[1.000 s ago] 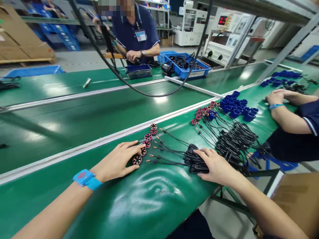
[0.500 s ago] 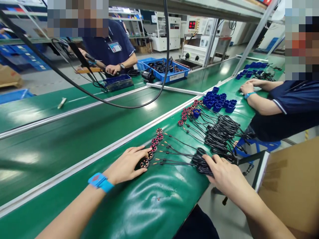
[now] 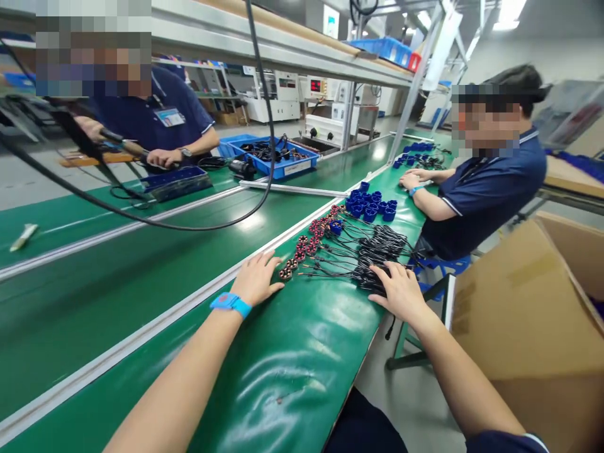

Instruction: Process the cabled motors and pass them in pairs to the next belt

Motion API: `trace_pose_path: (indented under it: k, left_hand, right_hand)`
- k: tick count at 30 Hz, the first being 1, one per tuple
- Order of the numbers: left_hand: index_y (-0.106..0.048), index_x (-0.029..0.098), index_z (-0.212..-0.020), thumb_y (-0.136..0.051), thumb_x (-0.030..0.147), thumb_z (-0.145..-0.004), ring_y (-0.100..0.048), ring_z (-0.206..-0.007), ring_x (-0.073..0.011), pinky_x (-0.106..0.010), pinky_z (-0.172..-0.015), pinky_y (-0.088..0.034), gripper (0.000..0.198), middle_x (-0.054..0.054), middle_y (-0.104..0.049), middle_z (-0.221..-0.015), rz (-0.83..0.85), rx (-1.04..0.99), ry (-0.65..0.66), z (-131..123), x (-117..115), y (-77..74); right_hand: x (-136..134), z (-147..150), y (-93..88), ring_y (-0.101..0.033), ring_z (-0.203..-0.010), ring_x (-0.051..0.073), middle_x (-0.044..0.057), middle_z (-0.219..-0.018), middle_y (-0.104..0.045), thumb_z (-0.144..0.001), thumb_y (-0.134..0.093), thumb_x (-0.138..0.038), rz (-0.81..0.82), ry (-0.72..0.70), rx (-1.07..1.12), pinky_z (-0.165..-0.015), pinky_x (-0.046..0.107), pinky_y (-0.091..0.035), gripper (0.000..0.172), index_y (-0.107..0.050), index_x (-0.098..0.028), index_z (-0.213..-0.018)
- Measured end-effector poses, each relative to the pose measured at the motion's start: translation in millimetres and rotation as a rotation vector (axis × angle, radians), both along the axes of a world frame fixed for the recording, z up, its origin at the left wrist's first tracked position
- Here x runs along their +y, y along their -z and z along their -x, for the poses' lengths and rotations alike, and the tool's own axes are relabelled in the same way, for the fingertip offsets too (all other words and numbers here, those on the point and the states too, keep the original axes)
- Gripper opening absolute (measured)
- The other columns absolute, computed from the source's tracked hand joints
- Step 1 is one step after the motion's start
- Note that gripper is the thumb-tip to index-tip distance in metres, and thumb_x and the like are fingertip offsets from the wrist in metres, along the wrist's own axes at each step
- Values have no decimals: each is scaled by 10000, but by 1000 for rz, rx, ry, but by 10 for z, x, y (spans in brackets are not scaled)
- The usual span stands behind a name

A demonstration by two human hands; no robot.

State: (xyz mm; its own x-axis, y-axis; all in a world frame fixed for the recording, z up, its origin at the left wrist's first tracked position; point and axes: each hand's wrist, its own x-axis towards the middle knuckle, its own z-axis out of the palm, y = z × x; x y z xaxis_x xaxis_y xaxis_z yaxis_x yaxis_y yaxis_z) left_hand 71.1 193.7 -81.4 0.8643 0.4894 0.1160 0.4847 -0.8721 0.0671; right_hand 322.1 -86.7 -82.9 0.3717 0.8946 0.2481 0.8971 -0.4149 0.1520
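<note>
My left hand (image 3: 257,279), with a blue wristband, lies flat and open on the green belt (image 3: 292,352), its fingertips against the nearest of a row of small round copper-wound stators (image 3: 296,257). Thin black leads run from these stators to coiled black cable bundles (image 3: 365,277). My right hand (image 3: 397,290) rests open, fingers spread, on top of the nearest bundle. More stators (image 3: 325,221) and black cables (image 3: 384,242) lie further along the belt.
A seated person in a dark shirt (image 3: 486,189) works at the right, with blue plastic caps (image 3: 370,206) on the belt beside them. Across the line another person (image 3: 155,126) handles a tool near a blue bin (image 3: 276,157). A large cardboard box (image 3: 528,302) stands at my right.
Both hands have pushed the stators and cable bundle further away along the belt, arms stretching out. The view has lifted and swung right, showing the seated co-worker.
</note>
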Motion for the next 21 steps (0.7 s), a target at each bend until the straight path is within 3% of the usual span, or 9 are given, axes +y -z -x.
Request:
trace_pose_path:
  k: [2, 5, 8, 10, 15, 18, 21]
  left_hand:
    - [-551, 146, -1333, -708, 329, -833, -433, -1389, -416, -574, -1099, -397, 555, -224, -460, -1500, -38, -58, -6, 102, -289, 35]
    - [-581, 184, -1319, -744, 316, -818, -502, -1342, -385, -574, -1101, -412, 543, -162, -562, -1429, -20, -43, 199, 289, -929, 102]
    - [-613, 213, -1274, -766, 359, -813, -573, -1275, -349, -548, -1087, -445, 507, -102, -655, -1325, 8, -24, 359, 503, -1572, 186]
    - [-620, 210, -1269, -750, 385, -829, -608, -1233, -330, -501, -1040, -485, 491, -102, -638, -1357, -49, -55, 404, 657, -1857, 260]
    - [-621, 207, -1297, -616, 556, -914, -647, -1149, -227, -324, -943, -498, 518, -42, -672, -1315, -231, -151, 436, 1033, -2040, 443]
    - [-648, 243, -1271, -481, 623, -965, -640, -1142, -183, -266, -916, -480, 515, 2, -691, -1285, -338, -191, 376, 1163, -2043, 504]
    - [-651, 286, -1250, -434, 484, -1033, -631, -1155, -155, -248, -934, -468, 365, 45, -688, -1284, -383, -227, 326, 1184, -2084, 552]
  right_hand:
    - [-65, 19, -20, -497, -1269, 334, 157, -1397, -548, -826, -755, -466, -69, -52, 1, -1008, 476, -392, 671, -531, -224, -1410]
    - [49, -63, -93, -581, -1134, 259, 94, -1231, -670, -958, -588, -412, -174, -20, 126, -975, 406, -386, 365, -639, -241, -1276]
    - [487, -390, -161, -621, -1041, 204, 54, -1114, -715, -1007, -480, -394, -235, 110, 279, -948, 332, -409, 295, -718, -250, -1105]
    - [879, -694, -176, -630, -1038, 197, 71, -1130, -709, -1017, -437, -351, -246, 178, 309, -935, 308, -434, 327, -702, -227, -1163]
    - [1655, -1295, -148, -629, -1115, 250, 169, -1247, -655, -958, -531, -286, -183, 345, 374, -952, 346, -461, 470, -548, -179, -1416]
    - [1845, -1431, -113, -626, -1128, 267, 208, -1232, -650, -939, -548, -259, -157, 415, 396, -950, 367, -464, 461, -565, -148, -1386]
    - [1902, -1447, -103, -649, -1036, 267, 222, -1127, -675, -921, -558, -267, -184, 451, 402, -890, 374, -482, 354, -642, -136, -1239]
